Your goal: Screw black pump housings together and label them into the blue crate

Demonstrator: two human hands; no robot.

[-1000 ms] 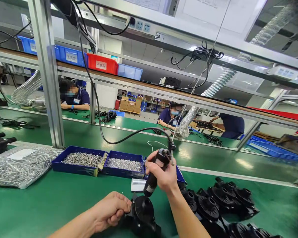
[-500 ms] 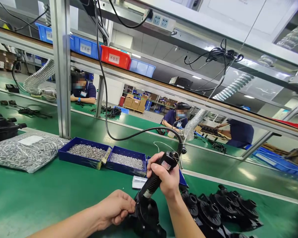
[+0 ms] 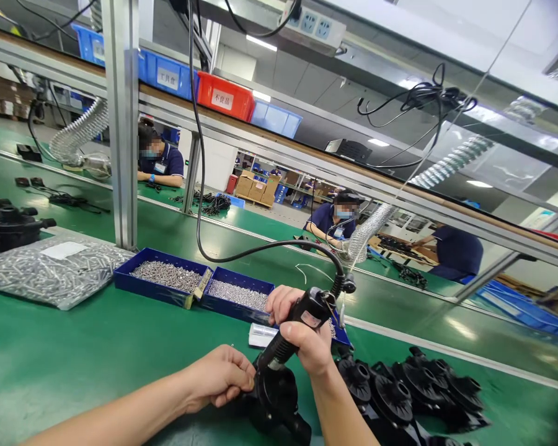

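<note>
My right hand (image 3: 302, 334) is wrapped round a black corded electric screwdriver (image 3: 294, 328), tilted with its tip down on a black plastic pump housing (image 3: 276, 396) on the green bench. My left hand (image 3: 221, 375) is closed with its fingertips pinched against the left side of that housing, steadying it. Whatever the fingertips pinch is too small to make out. The screwdriver's black cable (image 3: 242, 251) loops up to the frame overhead.
Two blue trays of screws (image 3: 167, 279) (image 3: 237, 296) lie behind my hands, and a clear bag of screws (image 3: 51, 269) sits left. More black housings (image 3: 404, 390) crowd the right. An aluminium post (image 3: 121, 124) stands at the back left. Other workers sit across the conveyor.
The screwdriver has tilted and come down onto the housing. My view has shifted slightly right and down; the left hand stays on the housing.
</note>
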